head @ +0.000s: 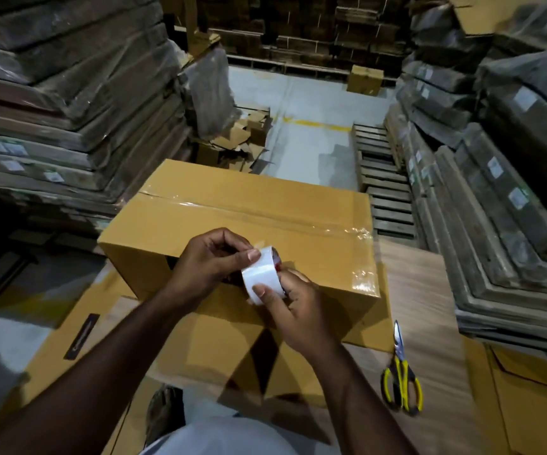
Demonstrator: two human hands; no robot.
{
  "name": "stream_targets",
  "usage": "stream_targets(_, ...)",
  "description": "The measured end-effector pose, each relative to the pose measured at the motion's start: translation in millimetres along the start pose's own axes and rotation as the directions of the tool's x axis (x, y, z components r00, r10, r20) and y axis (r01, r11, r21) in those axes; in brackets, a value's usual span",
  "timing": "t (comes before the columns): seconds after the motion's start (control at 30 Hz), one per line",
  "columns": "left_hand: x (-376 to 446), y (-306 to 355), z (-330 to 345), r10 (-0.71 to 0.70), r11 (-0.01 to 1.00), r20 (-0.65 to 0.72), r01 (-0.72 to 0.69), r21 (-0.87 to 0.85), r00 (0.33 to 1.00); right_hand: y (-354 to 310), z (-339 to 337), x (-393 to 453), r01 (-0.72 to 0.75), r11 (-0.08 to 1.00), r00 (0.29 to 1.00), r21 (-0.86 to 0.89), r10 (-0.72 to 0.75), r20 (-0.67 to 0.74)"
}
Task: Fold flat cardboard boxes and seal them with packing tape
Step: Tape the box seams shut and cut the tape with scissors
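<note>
Tape roll (263, 277) glossy white, both hands | box (255, 221) brown cardboard, taped seam

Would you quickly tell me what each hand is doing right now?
Left hand: pinches the loose end of the white roll of packing tape.
Right hand: grips the same tape roll.

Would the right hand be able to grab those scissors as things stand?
Probably not at once: the right hand holds the tape roll. The scissors lie uncovered to its right, so the path looks free.
</note>
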State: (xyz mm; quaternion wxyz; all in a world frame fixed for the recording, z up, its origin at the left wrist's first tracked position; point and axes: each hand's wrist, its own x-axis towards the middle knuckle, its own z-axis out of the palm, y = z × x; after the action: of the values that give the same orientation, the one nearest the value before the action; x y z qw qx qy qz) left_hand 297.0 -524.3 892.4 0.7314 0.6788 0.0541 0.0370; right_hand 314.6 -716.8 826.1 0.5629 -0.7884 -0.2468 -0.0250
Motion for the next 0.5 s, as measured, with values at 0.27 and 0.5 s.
stream_targets(0.27,69.3,40.0,-138.7,0.061,0.992,0.133,-0.074,0.100,0.989,-43.7,105.9,86.3,0.119,0.963,0.989,-0.240,-0.137,-0.059)
stream_targets(0.5,124.6,64.5,-249.7,-0.061,0.954,0.351,-0.049,0.296,0.934,-63.4,197.6,139.0,0.051,0.908,0.991,-0.416,-0.099,-0.094)
